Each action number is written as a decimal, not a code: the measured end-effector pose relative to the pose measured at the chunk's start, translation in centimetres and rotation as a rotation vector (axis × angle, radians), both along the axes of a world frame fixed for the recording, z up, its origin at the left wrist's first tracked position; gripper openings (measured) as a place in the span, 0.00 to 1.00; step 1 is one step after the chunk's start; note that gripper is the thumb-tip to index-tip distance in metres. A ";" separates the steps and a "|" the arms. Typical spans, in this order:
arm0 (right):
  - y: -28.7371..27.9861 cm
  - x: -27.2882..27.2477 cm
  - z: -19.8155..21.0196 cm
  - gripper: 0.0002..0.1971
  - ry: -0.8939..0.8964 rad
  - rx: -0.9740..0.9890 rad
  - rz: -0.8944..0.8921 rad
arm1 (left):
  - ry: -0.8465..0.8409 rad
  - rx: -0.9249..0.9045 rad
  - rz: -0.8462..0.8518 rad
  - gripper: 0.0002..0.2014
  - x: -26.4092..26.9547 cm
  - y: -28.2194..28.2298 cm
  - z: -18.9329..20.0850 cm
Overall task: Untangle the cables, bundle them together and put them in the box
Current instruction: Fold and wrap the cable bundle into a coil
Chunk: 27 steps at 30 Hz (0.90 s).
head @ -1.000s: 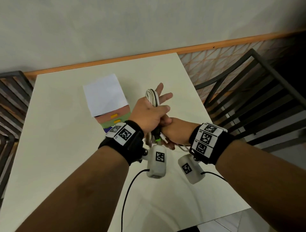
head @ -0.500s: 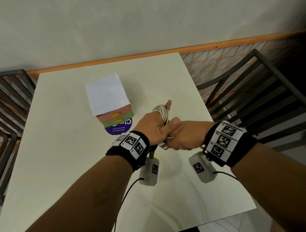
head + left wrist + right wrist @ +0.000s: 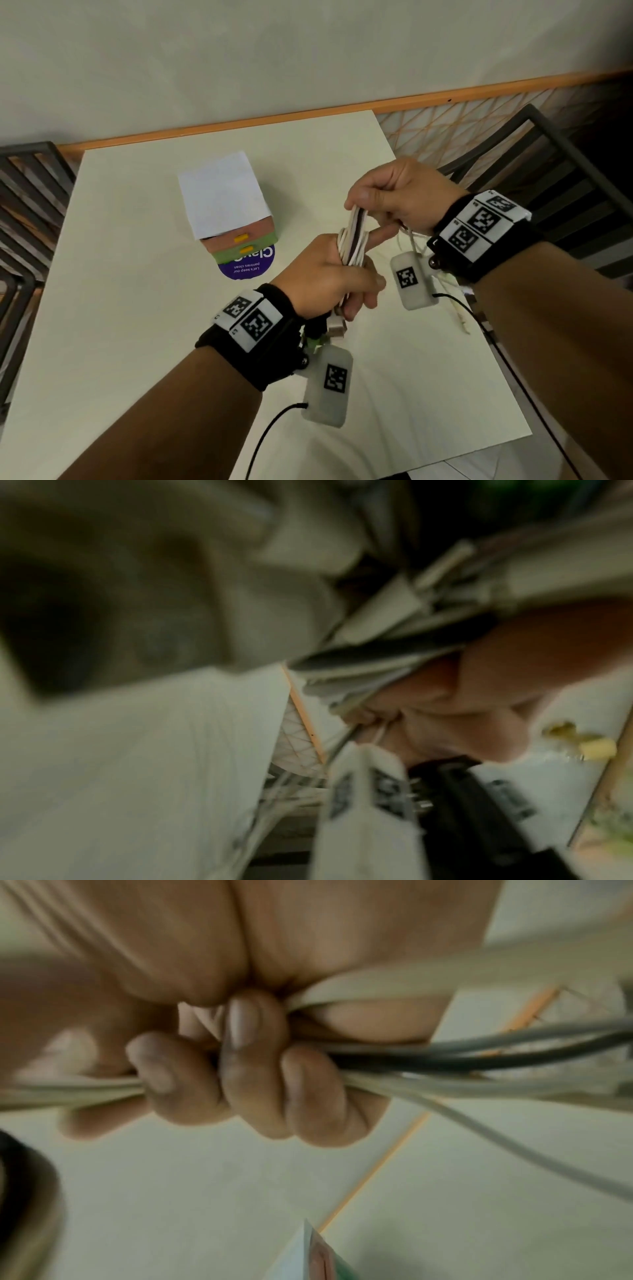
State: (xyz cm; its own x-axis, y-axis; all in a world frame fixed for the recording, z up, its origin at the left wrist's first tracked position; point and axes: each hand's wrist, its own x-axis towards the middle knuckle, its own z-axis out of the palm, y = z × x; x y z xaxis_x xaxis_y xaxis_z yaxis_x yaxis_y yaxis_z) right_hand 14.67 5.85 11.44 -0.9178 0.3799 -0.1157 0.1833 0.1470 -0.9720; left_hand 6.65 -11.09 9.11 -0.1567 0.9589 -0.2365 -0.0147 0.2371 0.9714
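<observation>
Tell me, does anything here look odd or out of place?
Little stands out. One loose white cable end trails free of the cable bundle held by both hands, and the box on the table sits on a purple round sticker.

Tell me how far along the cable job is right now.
Mostly done: the cables look gathered into one looped bundle, held above the table. In hand: the left hand grips the bundle's lower part while the right hand pinches its top; a loose white end trails free. Left: tucking in that end and putting the bundle in the box, which no hand touches.
</observation>
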 end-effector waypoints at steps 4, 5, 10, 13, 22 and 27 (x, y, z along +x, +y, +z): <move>-0.5 -0.5 -2.1 0.20 0.070 -0.275 -0.109 | -0.168 0.109 -0.012 0.20 -0.3 0.3 1.0; -0.7 -0.6 -2.6 0.23 0.076 -0.293 -0.140 | -0.183 0.118 -0.021 0.22 -0.4 0.3 1.0; -2.0 -1.1 -3.0 0.18 0.047 -0.227 -0.213 | -0.245 0.154 0.101 0.21 -0.7 0.3 1.0; -3.4 -1.5 -3.8 0.10 -0.148 0.138 -0.186 | -0.410 0.196 0.092 0.22 -1.3 0.7 1.5; -7.5 0.2 -6.7 0.15 -0.139 0.605 -0.113 | -0.520 0.154 0.302 0.22 -3.6 2.6 0.6; -7.9 0.5 -7.5 0.23 -0.309 0.543 0.097 | -0.373 0.109 0.546 0.22 -3.4 3.3 -2.4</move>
State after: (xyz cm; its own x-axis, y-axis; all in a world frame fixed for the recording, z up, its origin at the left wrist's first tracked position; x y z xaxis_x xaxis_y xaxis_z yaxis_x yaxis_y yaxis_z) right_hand 15.19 -2.06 3.97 -0.9060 0.3759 -0.1946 0.4047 0.6342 -0.6588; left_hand 3.27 -7.82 6.70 -0.5530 0.7866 -0.2747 -0.4439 0.0009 0.8961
